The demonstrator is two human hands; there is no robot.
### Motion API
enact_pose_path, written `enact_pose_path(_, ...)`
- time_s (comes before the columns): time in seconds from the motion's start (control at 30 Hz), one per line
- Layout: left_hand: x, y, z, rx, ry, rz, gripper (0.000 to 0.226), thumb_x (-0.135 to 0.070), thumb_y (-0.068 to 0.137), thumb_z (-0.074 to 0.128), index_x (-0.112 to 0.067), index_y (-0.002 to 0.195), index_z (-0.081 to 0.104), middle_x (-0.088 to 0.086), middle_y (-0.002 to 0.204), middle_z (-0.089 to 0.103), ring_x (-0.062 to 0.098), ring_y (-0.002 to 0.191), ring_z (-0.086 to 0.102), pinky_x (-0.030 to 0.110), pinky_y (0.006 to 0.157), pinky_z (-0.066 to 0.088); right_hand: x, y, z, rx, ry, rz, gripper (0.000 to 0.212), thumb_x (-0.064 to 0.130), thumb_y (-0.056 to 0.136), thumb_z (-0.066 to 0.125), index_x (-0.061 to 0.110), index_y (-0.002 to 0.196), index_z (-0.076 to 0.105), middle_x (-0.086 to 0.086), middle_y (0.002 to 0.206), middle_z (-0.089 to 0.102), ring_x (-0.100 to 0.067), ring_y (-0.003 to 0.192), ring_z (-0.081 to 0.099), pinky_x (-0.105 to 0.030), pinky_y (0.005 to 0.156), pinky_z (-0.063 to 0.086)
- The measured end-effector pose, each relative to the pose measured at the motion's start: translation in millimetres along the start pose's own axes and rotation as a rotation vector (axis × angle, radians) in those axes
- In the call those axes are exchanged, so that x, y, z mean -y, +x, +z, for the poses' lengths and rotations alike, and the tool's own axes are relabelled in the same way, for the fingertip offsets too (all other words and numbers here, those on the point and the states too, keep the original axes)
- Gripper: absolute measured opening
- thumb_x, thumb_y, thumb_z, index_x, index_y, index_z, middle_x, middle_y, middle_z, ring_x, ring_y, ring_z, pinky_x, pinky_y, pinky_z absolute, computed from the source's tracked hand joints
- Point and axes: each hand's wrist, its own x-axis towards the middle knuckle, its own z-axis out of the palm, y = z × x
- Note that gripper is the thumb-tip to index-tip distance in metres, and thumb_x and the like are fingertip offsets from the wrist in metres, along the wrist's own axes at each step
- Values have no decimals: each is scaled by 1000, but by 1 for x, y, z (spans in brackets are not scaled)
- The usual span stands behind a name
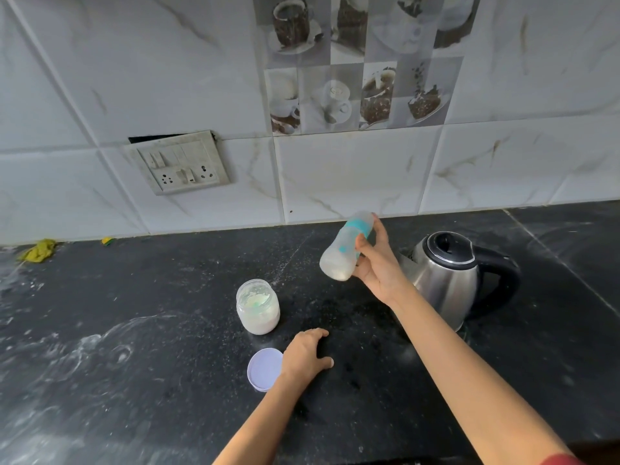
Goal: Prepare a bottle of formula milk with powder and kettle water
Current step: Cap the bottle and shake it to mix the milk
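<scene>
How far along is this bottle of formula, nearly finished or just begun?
Nearly finished, it seems. Done: the bottle already holds whitish liquid, with its teal collar on. In hand: the right hand grips it tilted above the counter, probably mixing. Still to do: the powder jar stands open, its lid lying by the left hand, which rests on the counter.
</scene>
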Motion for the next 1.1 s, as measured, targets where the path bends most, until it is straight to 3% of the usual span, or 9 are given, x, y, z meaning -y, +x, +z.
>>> enact_pose_path(0.07,1,1,0,-5,6,9,64,-32,77,73,-25,136,49,-4,139,49,13,127,44,25,103,36,2,-2,5,86,-84,23,75,14,83,62,38,146,30,-9,118,59,-28,105,63,-53,84,56)
enact_pose_path(0.2,3,1,1,-6,-6,18,64,-30,77,74,-24,136,49,-5,139,49,13,127,43,25,103,36,9,8,11,-55,-13,-61,73,10,85,65,36,144,30,-8,127,51,-27,109,60,-48,75,57)
enact_pose_path(0.37,6,-1,4,-25,-103,15,60,-26,78,75,-23,133,52,-6,136,49,11,124,44,19,100,34,10,5,14,31,-143,7,81,17,77,73,37,144,31,-12,125,53,-28,107,61,-48,76,57)
enact_pose_path(0.5,6,-5,6,-33,-128,23,58,-27,80,73,-23,133,51,-7,135,48,13,125,43,23,103,35,7,7,12,-132,-43,-59,70,8,89,64,36,142,29,-9,129,47,-29,113,58,-52,81,57)
enact_pose_path(0.63,8,-9,9,-58,-85,54,56,-32,85,66,-24,137,47,-8,139,45,13,130,38,25,108,31,2,-1,10,3,-197,28,73,11,84,67,34,143,31,-13,125,52,-31,109,61,-49,77,58)
enact_pose_path(0.77,6,-10,11,-70,-27,80,56,-34,89,60,-23,140,43,-6,142,42,15,131,37,24,109,28,2,4,8,-185,-51,-45,69,6,90,63,34,142,28,-9,125,49,-30,109,61,-52,79,58)
enact_pose_path(0.9,8,-11,12,-69,8,96,56,-36,91,58,-23,143,39,-6,144,40,14,133,35,25,110,26,-2,-6,4,6,-226,70,72,12,85,70,33,142,30,-12,122,54,-30,106,63,-52,79,57)
enact_pose_path(1.03,8,-10,10,-68,21,110,56,-35,92,57,-22,143,39,-4,145,41,16,134,34,25,110,25,6,0,4,-173,-106,-14,69,7,90,64,32,142,27,-10,128,47,-30,110,61,-52,79,58)
enact_pose_path(1.1,8,-10,10,-64,27,108,56,-35,92,57,-22,143,39,-4,145,40,15,134,34,24,110,24,7,0,4,-125,-126,28,70,9,89,63,33,142,26,-12,130,47,-31,112,60,-51,79,58)
